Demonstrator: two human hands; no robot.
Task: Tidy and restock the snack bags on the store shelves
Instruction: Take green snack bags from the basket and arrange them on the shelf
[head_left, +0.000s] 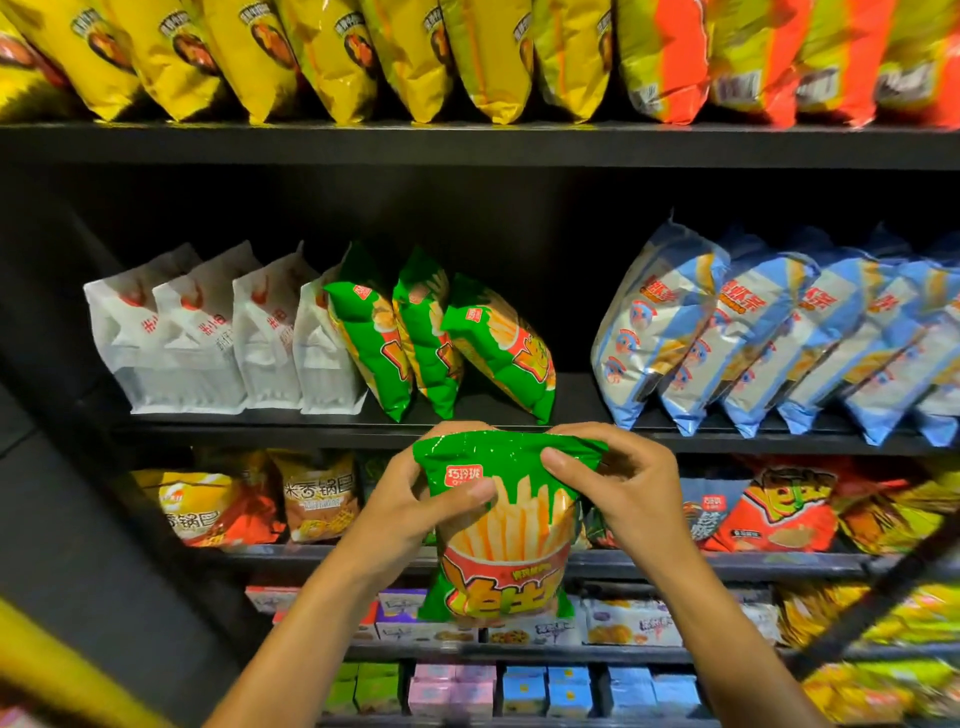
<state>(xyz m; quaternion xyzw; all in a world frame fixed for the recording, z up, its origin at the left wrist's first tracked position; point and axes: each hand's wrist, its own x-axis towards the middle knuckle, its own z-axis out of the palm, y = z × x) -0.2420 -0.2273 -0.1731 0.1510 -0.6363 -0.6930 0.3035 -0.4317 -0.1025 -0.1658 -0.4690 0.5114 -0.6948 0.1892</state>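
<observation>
Both hands hold one green fries bag (501, 525) upright by its top edge, in front of the shelf edge and below the middle shelf (571, 387). Left hand (415, 499) and right hand (621, 486) each have their fingers pinched on the top seam. Three matching green bags (441, 332) already lean on that shelf, with a gap to their right, before the blue bags (727, 332). Judgement: restocking is under way; this bag is not yet placed.

From my remote feed, the left hand (415, 501) and right hand (618, 488) were bare; forearms showed no sleeves, apparently no rings.
</observation>
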